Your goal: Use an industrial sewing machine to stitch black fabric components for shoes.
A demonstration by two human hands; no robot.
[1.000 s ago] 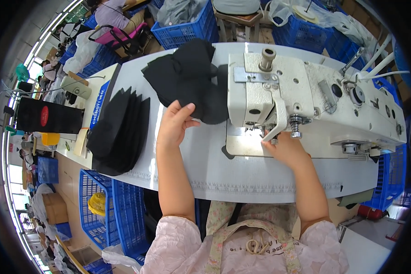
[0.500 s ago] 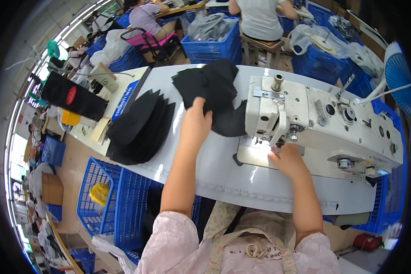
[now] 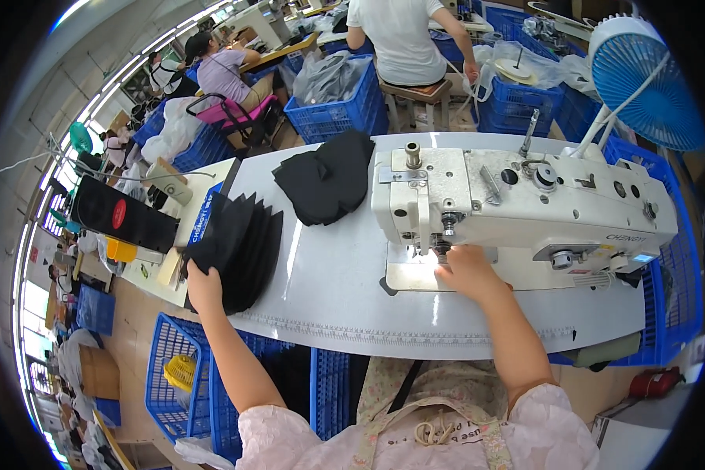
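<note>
My left hand [image 3: 205, 288] has its fingers and thumb closed at the near left edge of a fanned stack of black fabric pieces [image 3: 247, 251], at the left of the white sewing table [image 3: 321, 270]. By the lit needle area of a white sewing machine [image 3: 478, 188], my right hand [image 3: 471, 270] is closed, its fingertips partly hidden under the machine head. Whatever it may hold cannot be made out. A second pile of black fabric pieces [image 3: 325, 176] lies flat on the table, left of the machine, touched by neither hand.
A black cylinder [image 3: 125, 215] and a thread cone [image 3: 170, 184] stand beyond the left stack. A blue fan [image 3: 630, 78] rises at the far right. Blue crates [image 3: 176, 376] sit below the table's left edge. Two people work at the back near more blue crates [image 3: 341, 102].
My left hand has left the far fabric pile and moved left to the fanned stack. That pile now lies apart from the machine. My right hand stays by the needle.
</note>
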